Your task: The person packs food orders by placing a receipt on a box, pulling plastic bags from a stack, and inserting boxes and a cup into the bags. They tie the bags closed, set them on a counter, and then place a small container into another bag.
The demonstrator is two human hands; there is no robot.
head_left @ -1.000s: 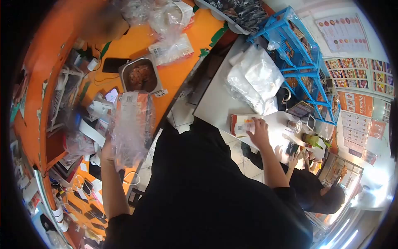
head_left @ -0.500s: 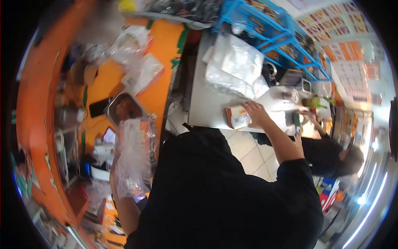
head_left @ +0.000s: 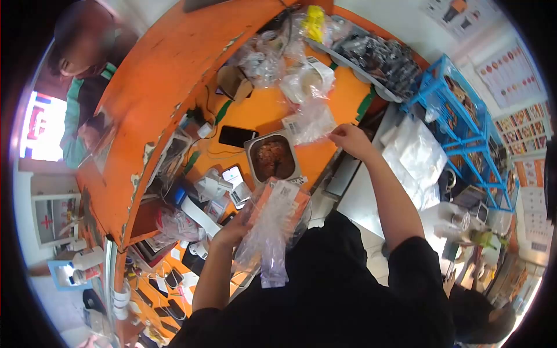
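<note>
My left hand (head_left: pixel 233 231) grips a bundle of clear plastic bags (head_left: pixel 268 238) wrapped around an orange box (head_left: pixel 277 197), held up in front of my chest. My right hand (head_left: pixel 348 139) reaches out over the orange counter (head_left: pixel 264 113) and pinches the edge of a clear plastic bag with a white label (head_left: pixel 310 123). A square metal tray of reddish-brown food (head_left: pixel 272 158) sits on the counter between my two hands. A black phone (head_left: pixel 238 136) lies just left of the tray.
More plastic bags and wrapped packets (head_left: pixel 272 58) crowd the counter's far end. A grey table (head_left: pixel 371 197) to the right holds white bags (head_left: pixel 415 153) and a blue wire rack (head_left: pixel 464 110). One person (head_left: pixel 87 52) stands beyond the counter; another (head_left: pixel 478 316) crouches at lower right.
My right hand left the small box on the grey table and swung left to the labelled bag on the orange counter. My view turned left. The left hand kept its bundle.
</note>
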